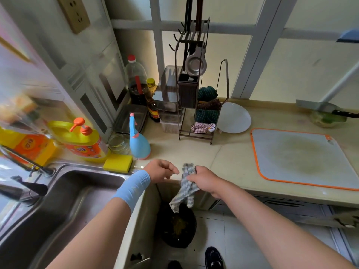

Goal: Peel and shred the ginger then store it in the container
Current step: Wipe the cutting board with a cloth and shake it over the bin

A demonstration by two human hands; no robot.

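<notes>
My right hand (pixel 204 180) grips a grey checked dishcloth (pixel 186 189) at the counter's front edge, and the cloth hangs down over a black bin (pixel 175 224) on the floor. My left hand (pixel 161 169), with a blue wrist sleeve, hovers just left of the cloth, fingers loosely curled and holding nothing. A bare cutting board (pixel 303 158) with an orange rim lies on the counter to the right. Behind it a cleaver (pixel 320 107) rests across a glass bowl (pixel 326 119) with greenish content. No ginger is plainly visible.
A steel sink (pixel 64 200) fills the lower left, with a faucet, detergent bottles (pixel 85 140), a yellow sponge (pixel 117 162) and a blue spray bottle (pixel 138 140) around it. A metal rack (pixel 196 90), a white plate (pixel 235 117), sauce bottles and containers stand at the back.
</notes>
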